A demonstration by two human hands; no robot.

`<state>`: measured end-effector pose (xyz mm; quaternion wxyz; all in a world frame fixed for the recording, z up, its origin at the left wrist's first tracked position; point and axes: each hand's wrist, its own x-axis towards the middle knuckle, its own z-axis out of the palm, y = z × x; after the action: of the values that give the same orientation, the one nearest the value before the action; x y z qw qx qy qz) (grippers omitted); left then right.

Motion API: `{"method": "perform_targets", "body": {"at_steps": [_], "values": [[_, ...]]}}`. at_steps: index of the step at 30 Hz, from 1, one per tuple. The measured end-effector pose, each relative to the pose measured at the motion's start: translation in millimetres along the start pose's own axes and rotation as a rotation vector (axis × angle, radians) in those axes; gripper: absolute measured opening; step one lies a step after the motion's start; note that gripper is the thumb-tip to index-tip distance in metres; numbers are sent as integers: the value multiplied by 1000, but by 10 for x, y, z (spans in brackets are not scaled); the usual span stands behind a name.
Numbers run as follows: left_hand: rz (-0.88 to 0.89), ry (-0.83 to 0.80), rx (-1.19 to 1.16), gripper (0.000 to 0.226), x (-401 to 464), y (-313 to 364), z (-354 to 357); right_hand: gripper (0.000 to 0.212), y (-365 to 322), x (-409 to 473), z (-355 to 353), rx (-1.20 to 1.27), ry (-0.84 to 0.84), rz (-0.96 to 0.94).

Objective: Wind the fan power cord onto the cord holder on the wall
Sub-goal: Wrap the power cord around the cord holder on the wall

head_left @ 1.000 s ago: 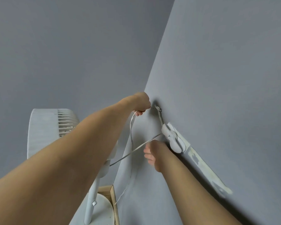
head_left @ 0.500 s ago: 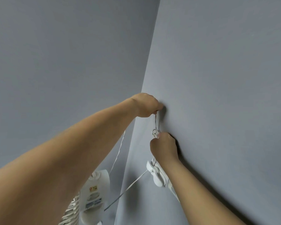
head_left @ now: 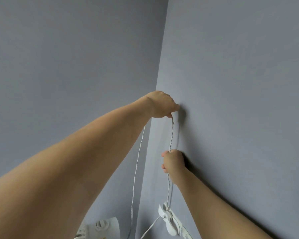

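My left hand [head_left: 160, 105] is raised against the right grey wall and pinches the top of a thin white power cord [head_left: 171, 133]. The cord runs straight down from it into my right hand [head_left: 173, 161], which is closed around it close to the wall. Below my right hand the cord continues down to a white cord holder [head_left: 169, 221] fixed on the wall. A second strand [head_left: 136, 169] hangs from my left hand down toward the white fan [head_left: 105, 227] at the bottom edge.
Two grey walls meet in a corner [head_left: 160, 66] just left of my hands. The fan stands below in that corner, only its top showing. A white strip runs along the wall beyond the holder [head_left: 186, 233].
My right hand has gone from beside the holder up onto the cord. My hands have drawn apart, so a longer stretch of cord is taut between them. The view has tilted upward.
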<state>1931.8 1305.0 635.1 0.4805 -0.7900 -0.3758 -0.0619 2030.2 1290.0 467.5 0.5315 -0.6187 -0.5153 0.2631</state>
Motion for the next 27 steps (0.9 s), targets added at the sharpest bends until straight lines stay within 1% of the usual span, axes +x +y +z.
{"method": "perform_targets", "body": {"at_steps": [1,2,3,4,6,8,10,12,14,17,20,22,24,27], "values": [[-41,-3,-41,13,31,-55,-68,34,-69,50,-31,-30,-7,-23],[-63,-3,-89,11,26,-86,-153,36,-185,62,-85,10,-17,-48],[-96,25,-114,8,57,-144,-194,38,-284,82,-129,-32,0,-66],[-140,45,-159,5,54,-211,-261,39,-406,73,-176,2,5,-70],[-229,123,-206,11,19,-343,-376,39,-618,70,-273,22,53,-144],[-296,206,-180,8,16,-497,-526,39,-886,50,-384,-29,124,-252],[-322,269,-74,18,31,-615,-717,39,-1170,6,-530,-135,178,-339],[-356,344,-38,27,56,-707,-881,37,-1449,-66,-699,-257,295,-397],[-411,383,-25,33,47,-806,-1006,37,-1711,-178,-917,-255,406,-438],[-523,313,-69,42,-37,-929,-1114,37,-2069,-340,-1260,-181,496,-473],[-635,150,-179,52,-128,-943,-1232,36,-2328,-521,-1534,-104,553,-519],[-684,81,-237,57,-159,-917,-1284,35,-2411,-624,-1653,-50,571,-527],[-748,86,-356,60,-202,-879,-1400,36,-2442,-758,-1769,-9,584,-525],[-829,112,-634,70,-239,-850,-1628,38,-2449,-939,-1876,14,594,-533]]}}
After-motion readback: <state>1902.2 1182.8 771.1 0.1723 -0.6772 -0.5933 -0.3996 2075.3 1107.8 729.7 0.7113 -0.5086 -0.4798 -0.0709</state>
